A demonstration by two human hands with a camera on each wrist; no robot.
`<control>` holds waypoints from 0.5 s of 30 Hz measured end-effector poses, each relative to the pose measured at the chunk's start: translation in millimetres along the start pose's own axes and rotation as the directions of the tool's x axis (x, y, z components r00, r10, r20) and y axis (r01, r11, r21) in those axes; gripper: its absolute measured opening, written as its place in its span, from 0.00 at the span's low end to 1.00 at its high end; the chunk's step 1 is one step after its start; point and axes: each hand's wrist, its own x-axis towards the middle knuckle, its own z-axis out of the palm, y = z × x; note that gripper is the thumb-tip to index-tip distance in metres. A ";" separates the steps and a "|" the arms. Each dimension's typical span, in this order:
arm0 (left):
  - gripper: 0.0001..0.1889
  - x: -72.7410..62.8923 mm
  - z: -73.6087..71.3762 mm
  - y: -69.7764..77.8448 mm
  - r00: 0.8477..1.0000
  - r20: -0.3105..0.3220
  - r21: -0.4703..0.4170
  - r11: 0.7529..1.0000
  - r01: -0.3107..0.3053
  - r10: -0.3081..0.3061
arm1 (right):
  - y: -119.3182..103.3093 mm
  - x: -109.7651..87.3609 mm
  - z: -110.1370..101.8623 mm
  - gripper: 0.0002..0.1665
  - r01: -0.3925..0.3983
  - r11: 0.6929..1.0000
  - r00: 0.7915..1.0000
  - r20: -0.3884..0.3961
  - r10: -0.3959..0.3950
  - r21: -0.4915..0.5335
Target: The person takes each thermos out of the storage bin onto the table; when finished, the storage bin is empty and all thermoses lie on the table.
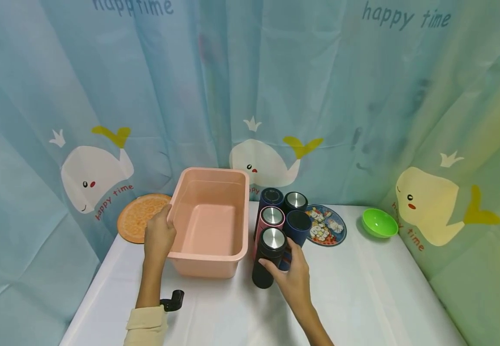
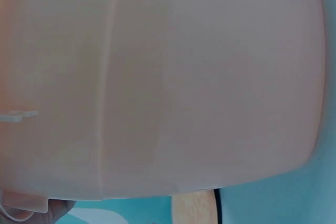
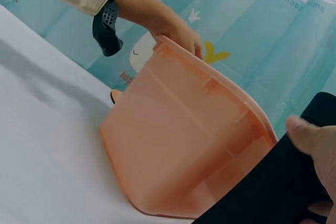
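Observation:
My left hand (image 1: 160, 232) grips the left rim of a deep pink plastic basin (image 1: 208, 266). Nothing lies inside the basin. My right hand (image 1: 294, 274) holds a black thermos flask (image 1: 263, 269) with a silver-topped lid, thumb on its near side and fingers round the right. The flask stands roughly upright just right of the basin; whether its base touches the table cannot be told. Close behind it cluster a pink flask (image 1: 271, 222), a blue flask (image 1: 298, 225), a dark blue flask (image 1: 271, 196) and a black flask (image 1: 295, 201). The right wrist view shows the basin's outer wall (image 3: 168, 145).
A round orange mat (image 1: 139, 223) lies behind the basin's left side. Right of the flasks are a patterned plate (image 1: 329, 226) and a green bowl (image 1: 379, 223). A whale-print curtain (image 1: 180, 96) rises behind the white table (image 1: 358, 293).

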 end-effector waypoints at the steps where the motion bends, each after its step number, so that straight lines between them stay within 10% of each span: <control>1: 0.23 -0.3 0.5 0.6 1.000 -0.001 0.000 1.000 -0.004 0.004 | 1.1 -1.1 -1.0 0.47 0.003 1.000 1.000 -0.010 -0.003 -0.008; 15: 0.22 8.2 0.2 5.8 0.999 -0.011 0.039 0.998 -0.042 0.042 | -6.7 4.0 -25.2 0.20 0.156 0.987 0.965 -0.206 -0.162 -0.046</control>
